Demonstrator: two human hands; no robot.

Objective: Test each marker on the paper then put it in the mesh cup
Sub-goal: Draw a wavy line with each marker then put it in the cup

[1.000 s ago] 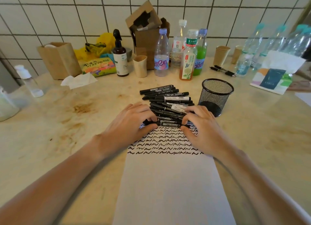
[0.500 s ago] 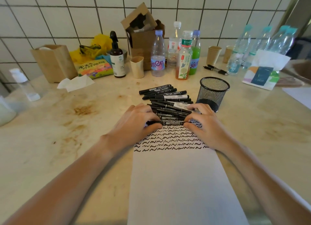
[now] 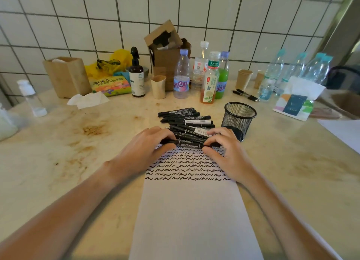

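Our left hand (image 3: 143,148) and right hand (image 3: 224,148) each pinch an end of one marker (image 3: 190,144) at the paper's (image 3: 191,211) far edge. We should pull the cap straight off, then scribble; the mesh cup (image 3: 239,119) waits far right.

Along the far wall we see a torn cardboard box (image 3: 165,51), drink bottles (image 3: 210,78), a brown pump bottle (image 3: 138,78), paper cups (image 3: 244,78), crumpled tissue (image 3: 87,100) at left, all on the stained counter (image 3: 78,143).
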